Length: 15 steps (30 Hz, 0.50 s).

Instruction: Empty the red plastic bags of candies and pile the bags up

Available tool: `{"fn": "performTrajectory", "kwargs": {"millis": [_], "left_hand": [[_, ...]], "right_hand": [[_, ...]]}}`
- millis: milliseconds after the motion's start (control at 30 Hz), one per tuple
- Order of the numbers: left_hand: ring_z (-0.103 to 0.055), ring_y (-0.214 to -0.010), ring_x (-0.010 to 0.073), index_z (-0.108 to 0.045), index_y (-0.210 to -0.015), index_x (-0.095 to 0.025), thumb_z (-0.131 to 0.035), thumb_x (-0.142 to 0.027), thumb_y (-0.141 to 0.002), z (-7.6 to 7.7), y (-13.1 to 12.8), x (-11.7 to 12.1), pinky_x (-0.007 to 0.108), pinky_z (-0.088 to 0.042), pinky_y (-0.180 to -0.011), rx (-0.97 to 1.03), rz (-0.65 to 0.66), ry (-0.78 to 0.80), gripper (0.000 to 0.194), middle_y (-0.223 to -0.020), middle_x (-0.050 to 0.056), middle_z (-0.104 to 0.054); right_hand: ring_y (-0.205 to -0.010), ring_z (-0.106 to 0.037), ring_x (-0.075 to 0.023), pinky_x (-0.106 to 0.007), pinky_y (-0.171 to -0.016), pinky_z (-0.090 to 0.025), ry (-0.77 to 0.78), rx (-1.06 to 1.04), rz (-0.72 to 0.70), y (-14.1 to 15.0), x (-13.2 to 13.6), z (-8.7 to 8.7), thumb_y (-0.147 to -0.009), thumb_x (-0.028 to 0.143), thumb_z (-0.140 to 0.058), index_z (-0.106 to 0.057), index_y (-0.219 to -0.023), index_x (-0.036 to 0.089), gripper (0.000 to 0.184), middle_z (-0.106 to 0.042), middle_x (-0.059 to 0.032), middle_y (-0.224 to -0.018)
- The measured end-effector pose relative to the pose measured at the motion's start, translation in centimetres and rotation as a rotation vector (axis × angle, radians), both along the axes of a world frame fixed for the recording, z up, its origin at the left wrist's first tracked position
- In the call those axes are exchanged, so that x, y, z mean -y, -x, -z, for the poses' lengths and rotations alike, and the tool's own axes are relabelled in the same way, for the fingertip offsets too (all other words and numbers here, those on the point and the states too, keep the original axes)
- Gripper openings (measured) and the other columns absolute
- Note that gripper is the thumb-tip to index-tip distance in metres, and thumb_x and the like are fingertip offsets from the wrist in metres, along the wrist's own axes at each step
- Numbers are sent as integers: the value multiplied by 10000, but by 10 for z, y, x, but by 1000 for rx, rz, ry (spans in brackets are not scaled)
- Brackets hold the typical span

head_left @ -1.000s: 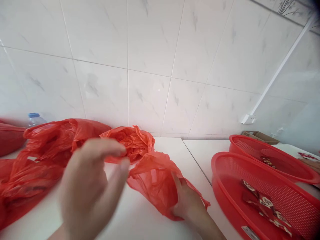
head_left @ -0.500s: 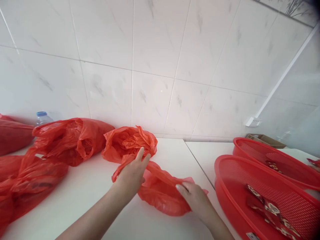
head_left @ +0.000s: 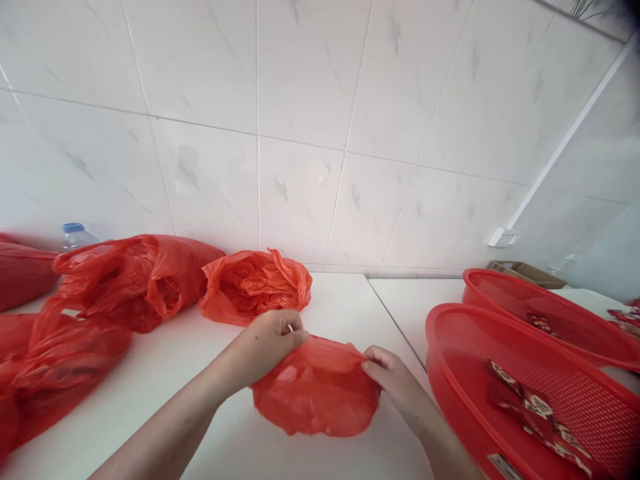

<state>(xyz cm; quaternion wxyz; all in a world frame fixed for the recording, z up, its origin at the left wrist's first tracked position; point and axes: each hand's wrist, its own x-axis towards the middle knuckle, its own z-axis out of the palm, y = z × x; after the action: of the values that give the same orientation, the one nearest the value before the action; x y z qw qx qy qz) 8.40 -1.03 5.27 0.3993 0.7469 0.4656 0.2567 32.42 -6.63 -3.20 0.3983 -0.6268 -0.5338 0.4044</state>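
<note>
A thin red plastic bag (head_left: pixel 317 393) is stretched between my two hands over the white table. My left hand (head_left: pixel 273 343) pinches its upper left edge, thumb against fingers. At the upper right edge, my right hand (head_left: pixel 393 373) grips the bag the same way. The bag's lower part hangs rounded toward me; whether anything is inside I cannot tell. Just beyond my left hand lies another crumpled red plastic bag (head_left: pixel 255 287), its mouth partly spread. To the right of my right hand stands a red plastic basket (head_left: pixel 450 353) with several dark red packets (head_left: pixel 537 407) in it.
More red bags, some filled, lie on the left, including one by the wall (head_left: pixel 187 267) and one nearer (head_left: pixel 75 360). A blue-capped bottle (head_left: pixel 75 233) stands behind them. A second red basket (head_left: pixel 480 287) and a cardboard box (head_left: pixel 530 273) are at the back right.
My left hand, whose fingers were pointing up and apart, has closed on the bag's left edge. The bag has turned and spread between both hands. My right hand keeps its grip.
</note>
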Motion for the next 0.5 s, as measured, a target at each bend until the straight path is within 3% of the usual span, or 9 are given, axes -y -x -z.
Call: {"fn": "performTrajectory", "kwargs": {"millis": [67,133,233,333,433,500], "left_hand": [[-549,-624,161,-600,-951,-259,-573,-351,-777,-2,2,0,227,-354,-516,3,-132,-157,199,-854,13,-624],[-561,-666,164,-545,-1139,-304,-588,-329,-789,-1,1,7,251,-383,-572,32,-148,-277,353,-1015,30,-620],[-538,-684,169,-579,-1071,-290,-518,-238,-852,3,-6,27,275,-375,-613,40,-6,-604,233,-972,32,-627],[-498,-671,179,-619,-916,-263,-411,-115,-881,7,-17,41,304,-339,-622,-109,273,-962,257,-864,33,-636],[-510,-679,195,-603,-803,-245,-414,-94,-863,15,-27,38,331,-349,-639,-310,490,-946,250,-778,28,-632],[-559,-806,234,-596,-759,-233,-502,-69,-777,28,-31,27,361,-392,-719,-422,498,-843,191,-837,38,-652]], "right_hand": [[-574,-396,-104,-217,-529,-301,-10,-61,58,-4,-2,0,-795,309,-457,-420,-680,202,162,-429,44,-645],[-563,-360,-99,-214,-512,-278,-35,-68,122,-3,-3,1,-780,310,-472,-392,-662,202,178,-405,48,-632],[-545,-319,-96,-216,-489,-258,-50,-157,126,4,-2,2,-777,321,-467,-359,-652,209,200,-364,52,-619],[-528,-298,-94,-213,-479,-256,-32,-224,107,12,0,1,-771,327,-464,-323,-645,215,220,-329,58,-600],[-534,-334,-99,-215,-503,-297,-3,-332,73,14,1,-1,-786,350,-455,-355,-653,213,215,-367,53,-600],[-568,-397,-111,-228,-547,-344,12,-425,31,11,1,2,-806,394,-444,-393,-674,210,232,-431,37,-632]]}}
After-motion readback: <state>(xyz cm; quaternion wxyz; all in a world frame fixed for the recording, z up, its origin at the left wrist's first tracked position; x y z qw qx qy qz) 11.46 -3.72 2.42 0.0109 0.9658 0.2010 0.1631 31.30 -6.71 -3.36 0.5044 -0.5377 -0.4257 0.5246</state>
